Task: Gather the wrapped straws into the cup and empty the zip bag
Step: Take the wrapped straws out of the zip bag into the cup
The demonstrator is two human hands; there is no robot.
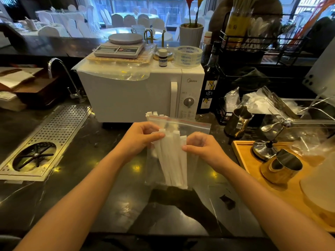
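A clear zip bag with a red seal line stands upright above the dark counter, in front of the microwave. Inside it is a bundle of white paper-wrapped straws, with several tops poking out at the bag's upper left. My left hand pinches the bag and straws from the left. My right hand pinches them from the right, thumb and fingers closed on the plastic. A gold metal cup lies tilted on the wooden tray at the right.
A white microwave stands right behind the bag, with a scale and a tape roll on top. A perforated steel drain tray lies at the left. The wooden tray, a metal pitcher, spoons and plastic bags crowd the right.
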